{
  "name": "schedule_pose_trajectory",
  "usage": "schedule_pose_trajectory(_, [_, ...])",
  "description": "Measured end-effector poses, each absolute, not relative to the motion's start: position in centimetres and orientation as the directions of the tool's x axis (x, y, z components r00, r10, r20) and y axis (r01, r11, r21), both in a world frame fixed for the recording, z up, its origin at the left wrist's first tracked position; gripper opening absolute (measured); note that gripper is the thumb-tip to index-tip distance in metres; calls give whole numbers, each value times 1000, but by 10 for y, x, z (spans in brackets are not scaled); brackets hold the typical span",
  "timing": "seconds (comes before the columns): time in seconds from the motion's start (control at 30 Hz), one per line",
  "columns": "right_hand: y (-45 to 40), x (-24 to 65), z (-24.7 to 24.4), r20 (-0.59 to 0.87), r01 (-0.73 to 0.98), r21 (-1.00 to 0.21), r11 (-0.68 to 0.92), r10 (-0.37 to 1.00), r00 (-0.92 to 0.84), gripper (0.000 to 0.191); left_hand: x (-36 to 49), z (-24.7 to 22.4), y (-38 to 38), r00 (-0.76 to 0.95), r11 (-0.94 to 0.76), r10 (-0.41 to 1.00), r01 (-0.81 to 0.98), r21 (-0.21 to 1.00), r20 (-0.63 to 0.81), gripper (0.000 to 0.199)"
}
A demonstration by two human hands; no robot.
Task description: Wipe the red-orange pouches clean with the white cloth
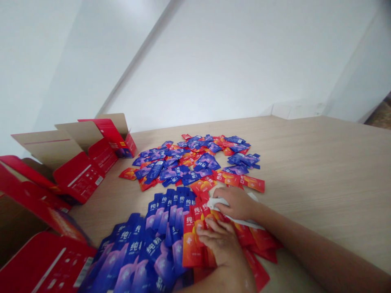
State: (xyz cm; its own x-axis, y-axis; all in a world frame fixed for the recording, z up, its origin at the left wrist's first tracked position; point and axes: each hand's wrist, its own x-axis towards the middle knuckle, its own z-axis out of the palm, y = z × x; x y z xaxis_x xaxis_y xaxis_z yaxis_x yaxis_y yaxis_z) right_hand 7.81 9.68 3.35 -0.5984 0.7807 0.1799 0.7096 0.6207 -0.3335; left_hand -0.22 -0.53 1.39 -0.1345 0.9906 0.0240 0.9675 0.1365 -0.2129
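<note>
the fingers (209,232) of the left hand (221,250) lie slightly spread and flat across the fanned red sachets (192,240), pressing on them without pinching any; the fingers (227,196) of the right hand (235,203) curl close together over a white strip (217,202), which rests on the top of the same red row; it looks like a folded cloth, though the view is too soft to be sure; the red sachets overlap in a fan just beside the blue sachets (159,248), whose rows are printed with large white chinese characters; just beyond the hands lies a loose heap of mixed sachets (192,162), blue and red together; opened red cardboard cartons (82,175) stand at the left, their flaps raised and the nearest running out of view; everything lies on a pale wood table (320,171), with a white wall (214,61) behind it.
</note>
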Motion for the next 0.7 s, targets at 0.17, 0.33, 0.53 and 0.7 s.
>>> schedule_pose_trajectory(0.17, [93, 76, 32, 126, 602, -344, 721, 671, -731, 21, -3, 11, -4, -126, 124, 992, 966, -225, 6, 39])
schedule_pose_trajectory(0.33, [99, 77, 28, 102, 727, -259, 635, 767, -634, 22, -3, 9, -4, -116, 115, 993, 957, -267, 11, 41])
schedule_pose_trajectory(0.53, [100, 80, 36, 194, 714, -345, 610, 790, -581, 23, -2, 8, -3, -130, 128, 991, 940, -316, 16, 44])
schedule_pose_trajectory(0.7, [95, 76, 32, 126, 635, -367, 680, 713, -690, 22, -2, 6, -2, -105, 114, 993, 897, -426, 44, 48])
